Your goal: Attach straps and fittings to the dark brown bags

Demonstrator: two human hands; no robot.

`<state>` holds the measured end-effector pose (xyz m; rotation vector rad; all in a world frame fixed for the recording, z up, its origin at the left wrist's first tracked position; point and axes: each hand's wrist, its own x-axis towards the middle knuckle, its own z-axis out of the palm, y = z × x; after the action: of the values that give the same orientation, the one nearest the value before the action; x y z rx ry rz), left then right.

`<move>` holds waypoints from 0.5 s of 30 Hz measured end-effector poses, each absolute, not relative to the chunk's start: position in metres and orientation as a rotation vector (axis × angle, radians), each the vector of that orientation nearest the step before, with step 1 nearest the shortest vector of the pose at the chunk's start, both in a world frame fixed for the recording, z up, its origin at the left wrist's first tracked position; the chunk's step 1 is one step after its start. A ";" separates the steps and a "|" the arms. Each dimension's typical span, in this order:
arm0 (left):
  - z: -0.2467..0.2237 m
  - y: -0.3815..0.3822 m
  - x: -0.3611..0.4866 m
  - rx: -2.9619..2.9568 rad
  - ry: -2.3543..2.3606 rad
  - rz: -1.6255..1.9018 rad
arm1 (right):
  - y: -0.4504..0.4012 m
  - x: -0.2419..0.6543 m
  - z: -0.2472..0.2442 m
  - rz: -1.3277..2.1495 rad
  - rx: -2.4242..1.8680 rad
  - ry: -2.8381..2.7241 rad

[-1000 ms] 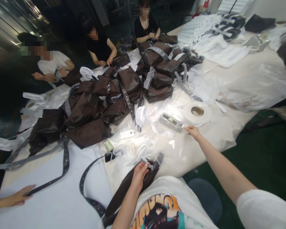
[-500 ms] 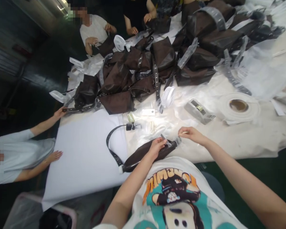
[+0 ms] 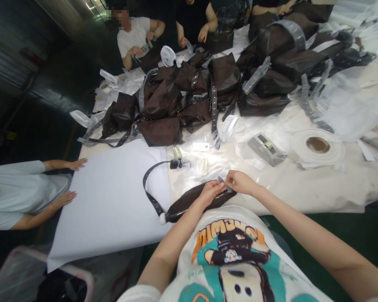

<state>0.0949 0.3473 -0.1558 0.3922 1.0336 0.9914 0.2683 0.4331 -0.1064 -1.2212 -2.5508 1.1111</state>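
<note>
A dark brown handbag (image 3: 189, 200) lies on the table's near edge, close against my shirt. Its studded strap (image 3: 147, 187) curves away to the left, with a white wrapped bit at the lower end. My left hand (image 3: 211, 192) rests over the bag's right part, fingers pinched on a strip of clear plastic wrap (image 3: 221, 179). From the right, my right hand (image 3: 241, 183) meets it, thumb and fingers closed at the same wrap. The fingertips partly hide the wrap and the bag's end.
Brown bags (image 3: 159, 100) are heaped across the table's far side. A small white fan (image 3: 228, 127), a grey tape dispenser (image 3: 266, 149) and a white roll (image 3: 329, 157) stand beyond my hands. White sheets (image 3: 113, 201) lie left, under a co-worker's hands (image 3: 66, 199). Other people work opposite.
My right hand has moved left from beyond the bag's end to meet my left hand at the wrap. The co-worker at left has let go of a strap and laid that hand on the sheets.
</note>
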 end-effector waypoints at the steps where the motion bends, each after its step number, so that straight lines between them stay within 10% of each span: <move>1: -0.157 0.347 0.095 0.417 1.054 0.992 | 0.433 0.268 -0.108 1.131 -1.221 -2.532; 10: -0.156 0.345 0.096 0.501 1.025 0.958 | 0.440 0.276 -0.150 1.569 -1.432 -1.789; 15: -0.153 0.342 0.096 0.403 1.085 1.034 | 0.415 0.285 -0.145 1.179 -1.452 -1.677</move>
<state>0.0964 0.3422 -0.1529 0.4030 1.0850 1.0338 0.2854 0.4150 -0.1445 -1.4523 -1.6770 1.1787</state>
